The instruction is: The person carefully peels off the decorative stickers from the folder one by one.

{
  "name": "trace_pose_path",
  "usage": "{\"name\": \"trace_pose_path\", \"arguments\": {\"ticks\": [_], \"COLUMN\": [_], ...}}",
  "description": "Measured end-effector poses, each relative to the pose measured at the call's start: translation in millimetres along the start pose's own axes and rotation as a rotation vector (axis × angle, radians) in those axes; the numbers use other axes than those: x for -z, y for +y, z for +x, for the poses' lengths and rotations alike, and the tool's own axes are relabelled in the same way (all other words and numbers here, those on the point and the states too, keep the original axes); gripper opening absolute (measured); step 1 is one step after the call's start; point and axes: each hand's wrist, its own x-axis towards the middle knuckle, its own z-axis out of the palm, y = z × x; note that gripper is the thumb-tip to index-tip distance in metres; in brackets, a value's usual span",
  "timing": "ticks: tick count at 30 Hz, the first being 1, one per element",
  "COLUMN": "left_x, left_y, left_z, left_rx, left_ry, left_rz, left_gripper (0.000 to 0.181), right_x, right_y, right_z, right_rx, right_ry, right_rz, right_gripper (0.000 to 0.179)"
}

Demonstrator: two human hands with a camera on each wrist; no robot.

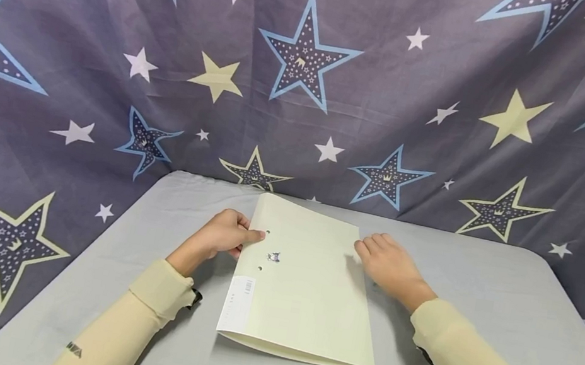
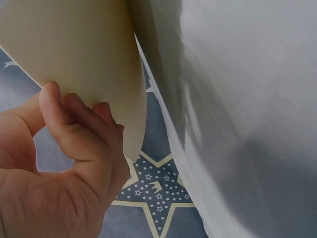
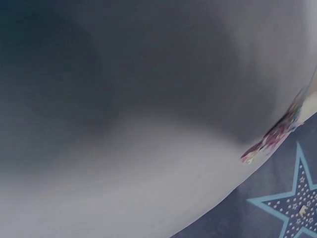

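A pale cream folder [image 1: 305, 280] with two small holes, a little cartoon figure and a white barcode label lies at a slant before me. Its bottom end gapes slightly. My left hand [image 1: 227, 233] pinches the folded left edge, thumb on top near the upper hole. In the left wrist view that hand [image 2: 74, 153] holds the folder's curved pale sheet [image 2: 89, 59] between thumb and fingers. At the upper right edge, my right hand [image 1: 385, 264] grips the folder with curled fingers. The right wrist view does not show the fingers.
A grey cloth-covered table [image 1: 472, 281] lies under the folder. Behind it hangs a dark star-patterned curtain [image 1: 336, 125]. By the table's edge in the right wrist view is a small multicoloured thing [image 3: 275, 136], blurred.
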Motion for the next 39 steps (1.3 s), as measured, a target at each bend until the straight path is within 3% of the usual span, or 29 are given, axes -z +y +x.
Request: {"name": "trace_pose_path", "arguments": {"ticks": [8, 19, 39], "left_x": [0.7, 0.2, 1.4], "left_y": [-0.1, 0.3, -0.6], "left_z": [-0.5, -1.3, -0.7], "left_rx": [0.006, -0.001, 0.000], "left_ry": [-0.007, -0.007, -0.012], "left_rz": [-0.009, -0.004, 0.006], "left_gripper": [0.029, 0.029, 0.029], "right_x": [2.2, 0.3, -4.9], "right_y": [3.1, 7.7, 9.4], "right_z": [-8.6, -18.2, -27.0], "right_rx": [-0.038, -0.097, -0.069], "right_ry": [-0.055, -0.210, -0.244], "right_rz": [-0.034, -0.099, -0.091], "right_gripper": [0.026, 0.027, 0.027]}}
